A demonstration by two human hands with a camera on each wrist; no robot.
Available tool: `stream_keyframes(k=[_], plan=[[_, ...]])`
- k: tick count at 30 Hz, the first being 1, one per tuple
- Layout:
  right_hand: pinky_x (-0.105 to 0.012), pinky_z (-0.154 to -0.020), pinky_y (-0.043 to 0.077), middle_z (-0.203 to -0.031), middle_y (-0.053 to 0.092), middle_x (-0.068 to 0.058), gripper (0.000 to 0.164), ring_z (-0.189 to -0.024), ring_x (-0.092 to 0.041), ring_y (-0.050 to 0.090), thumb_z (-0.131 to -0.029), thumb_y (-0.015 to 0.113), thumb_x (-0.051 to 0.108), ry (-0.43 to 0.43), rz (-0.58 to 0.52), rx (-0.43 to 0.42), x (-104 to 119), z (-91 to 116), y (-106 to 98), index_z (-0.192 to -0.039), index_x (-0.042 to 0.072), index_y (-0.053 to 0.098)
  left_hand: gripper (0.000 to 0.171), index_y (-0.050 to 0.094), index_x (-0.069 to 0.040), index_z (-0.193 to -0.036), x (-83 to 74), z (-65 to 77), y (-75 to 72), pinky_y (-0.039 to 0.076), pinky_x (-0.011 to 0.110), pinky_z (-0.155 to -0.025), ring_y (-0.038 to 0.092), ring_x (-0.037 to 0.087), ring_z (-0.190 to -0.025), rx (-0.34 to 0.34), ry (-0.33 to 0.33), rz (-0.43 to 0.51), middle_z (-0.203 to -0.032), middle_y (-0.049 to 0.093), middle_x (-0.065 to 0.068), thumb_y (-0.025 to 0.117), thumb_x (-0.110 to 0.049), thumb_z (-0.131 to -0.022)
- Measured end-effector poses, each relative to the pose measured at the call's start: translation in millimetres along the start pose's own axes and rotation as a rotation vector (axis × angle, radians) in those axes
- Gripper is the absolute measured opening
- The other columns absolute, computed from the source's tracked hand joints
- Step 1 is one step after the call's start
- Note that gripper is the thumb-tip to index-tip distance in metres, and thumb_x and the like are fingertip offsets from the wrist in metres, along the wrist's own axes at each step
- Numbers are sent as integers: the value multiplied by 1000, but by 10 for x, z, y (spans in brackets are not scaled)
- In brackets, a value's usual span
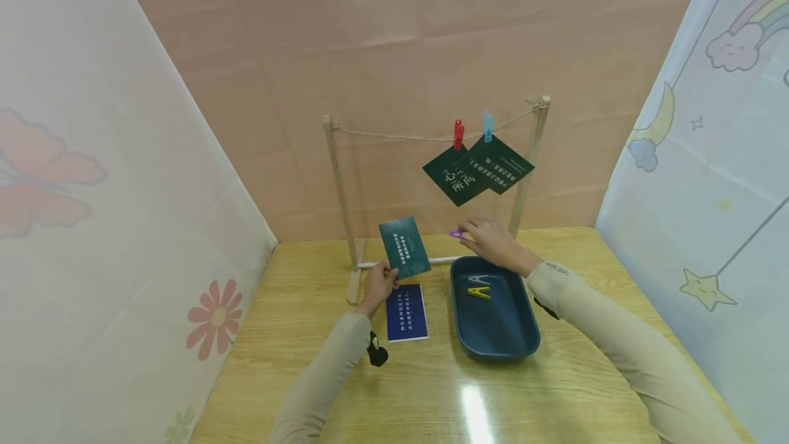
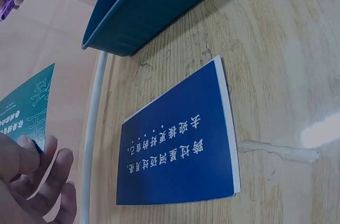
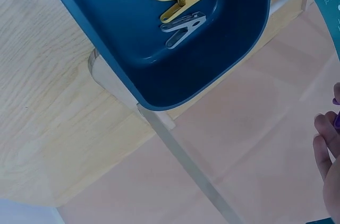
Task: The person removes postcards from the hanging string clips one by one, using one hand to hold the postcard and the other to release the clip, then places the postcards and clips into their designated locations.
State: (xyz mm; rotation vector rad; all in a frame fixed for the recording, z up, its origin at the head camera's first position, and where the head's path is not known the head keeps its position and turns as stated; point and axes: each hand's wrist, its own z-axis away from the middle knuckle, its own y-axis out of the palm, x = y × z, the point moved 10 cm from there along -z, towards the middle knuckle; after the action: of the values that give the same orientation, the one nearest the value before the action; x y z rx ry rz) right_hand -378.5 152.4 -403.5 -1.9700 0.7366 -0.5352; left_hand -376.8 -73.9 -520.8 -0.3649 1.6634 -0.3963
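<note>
My left hand (image 1: 379,286) pinches a green postcard (image 1: 404,247) by its lower corner, lifted above the table in front of the wooden rack. In the left wrist view, the thumb and fingers (image 2: 47,165) close on the card's edge. To the right, my right hand (image 1: 490,242) pinches a purple clothespin (image 1: 457,233) over the far end of the blue bin. A yellow clothespin (image 1: 479,292) and a grey clothespin (image 1: 477,280) lie in that bin. Below the left hand, blue postcards (image 2: 175,144) are stacked flat on the table.
A string (image 1: 394,136) spans the wooden rack (image 1: 340,190). Two dark green cards (image 1: 502,163) hang from it, overlapping, under a red clothespin (image 1: 459,134) and a light blue clothespin (image 1: 487,127). The blue bin (image 1: 498,348) stands right of the stack. Cloth walls enclose the table.
</note>
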Motion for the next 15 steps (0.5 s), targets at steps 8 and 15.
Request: stream_keyframes(k=[8,15], plan=[[-47,-80,54,-99,68,-12,19,-88,-28,66,-93,72,16,6,-3,23,16,57,8,-105,2,68,22,52,4,-78,25,18,25,58,37,-61,72,33,-73,18,4,-36,-82,69,22,58,-2,-99],[-46,-77,55,-97,68,-10,19,-87,-28,67,-91,73,16,0,2,6,3,104,28,-104,2,68,19,55,8,-83,87,22,47,59,43,-66,71,40,-79,47,-16,-5,-85,68,26,58,-1,-99]])
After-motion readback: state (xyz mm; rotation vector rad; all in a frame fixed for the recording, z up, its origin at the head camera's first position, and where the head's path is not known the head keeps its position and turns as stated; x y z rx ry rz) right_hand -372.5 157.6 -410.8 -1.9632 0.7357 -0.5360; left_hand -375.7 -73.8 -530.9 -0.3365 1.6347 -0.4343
